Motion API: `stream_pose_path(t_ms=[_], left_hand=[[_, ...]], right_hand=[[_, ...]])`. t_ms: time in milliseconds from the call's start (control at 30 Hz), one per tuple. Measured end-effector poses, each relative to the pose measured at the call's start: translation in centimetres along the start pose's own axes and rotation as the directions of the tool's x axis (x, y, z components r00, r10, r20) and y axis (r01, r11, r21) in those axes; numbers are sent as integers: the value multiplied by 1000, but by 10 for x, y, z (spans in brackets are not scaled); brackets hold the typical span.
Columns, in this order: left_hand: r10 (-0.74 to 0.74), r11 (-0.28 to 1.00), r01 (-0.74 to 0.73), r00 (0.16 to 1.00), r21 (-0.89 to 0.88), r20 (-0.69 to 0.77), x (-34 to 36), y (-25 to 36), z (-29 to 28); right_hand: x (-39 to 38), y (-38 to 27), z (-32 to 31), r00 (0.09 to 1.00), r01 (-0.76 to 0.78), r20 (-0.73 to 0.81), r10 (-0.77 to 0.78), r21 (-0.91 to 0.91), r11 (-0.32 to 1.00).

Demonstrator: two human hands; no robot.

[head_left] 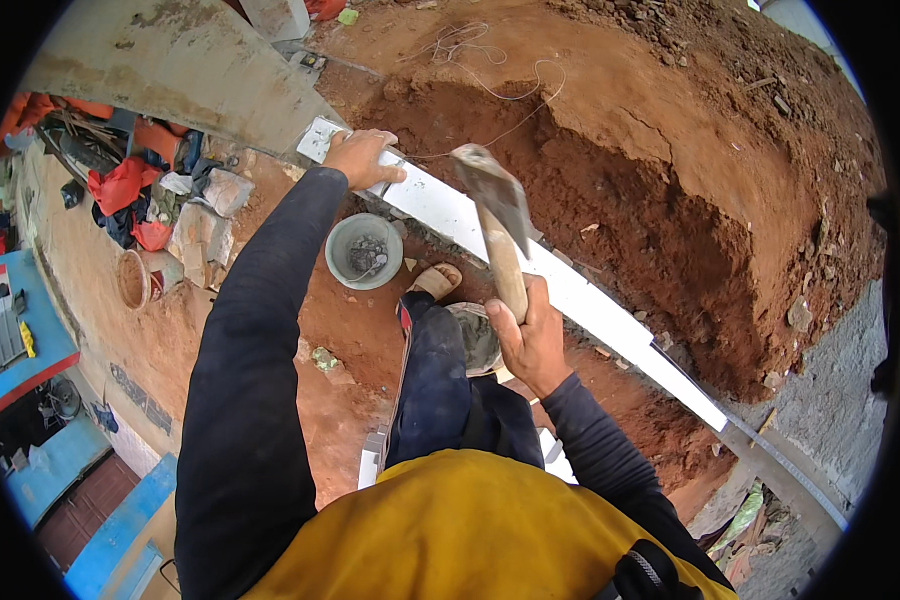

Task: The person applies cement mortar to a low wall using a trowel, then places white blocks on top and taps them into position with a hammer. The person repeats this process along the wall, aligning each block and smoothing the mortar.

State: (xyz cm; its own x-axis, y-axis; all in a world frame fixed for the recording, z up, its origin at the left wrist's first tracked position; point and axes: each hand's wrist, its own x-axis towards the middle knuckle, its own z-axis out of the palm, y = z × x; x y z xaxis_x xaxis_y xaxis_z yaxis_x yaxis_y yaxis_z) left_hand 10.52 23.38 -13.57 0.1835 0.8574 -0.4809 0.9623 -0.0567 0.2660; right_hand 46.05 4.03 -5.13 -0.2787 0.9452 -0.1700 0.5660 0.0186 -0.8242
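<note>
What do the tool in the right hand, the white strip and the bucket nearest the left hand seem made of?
Tool: handle probably wood, pale brown and dull; head likely metal, grey with a worn sheen.
White strip: flat, smooth, fairly straight edges; perhaps tile or stone, but its look leaves that open.
Bucket: probably plastic, given its smooth grey wall.

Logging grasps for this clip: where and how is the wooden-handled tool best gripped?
Probably round the wooden handle, from the person's side: this slim shaft slants back toward the body, while the broad metal head points away. The right hand grips the handle's lower end.
</note>
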Motion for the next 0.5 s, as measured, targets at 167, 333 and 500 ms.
stream_pose_path(t_ms=[167, 333, 500], left_hand=[[-7, 1000, 7, 1000, -8, -10, -1, 0, -1], [-19, 1000, 18, 998, -20, -52, 0, -6, 7], [-9, 1000, 8, 998, -15, -55, 4, -11, 12]], right_hand=[[15, 12, 15, 903, -286, 199, 381, -384, 878], [0, 24, 10, 990, -129, 53, 134, -100, 987], [6, 23, 16, 974, -187, 94, 204, -170, 968]])
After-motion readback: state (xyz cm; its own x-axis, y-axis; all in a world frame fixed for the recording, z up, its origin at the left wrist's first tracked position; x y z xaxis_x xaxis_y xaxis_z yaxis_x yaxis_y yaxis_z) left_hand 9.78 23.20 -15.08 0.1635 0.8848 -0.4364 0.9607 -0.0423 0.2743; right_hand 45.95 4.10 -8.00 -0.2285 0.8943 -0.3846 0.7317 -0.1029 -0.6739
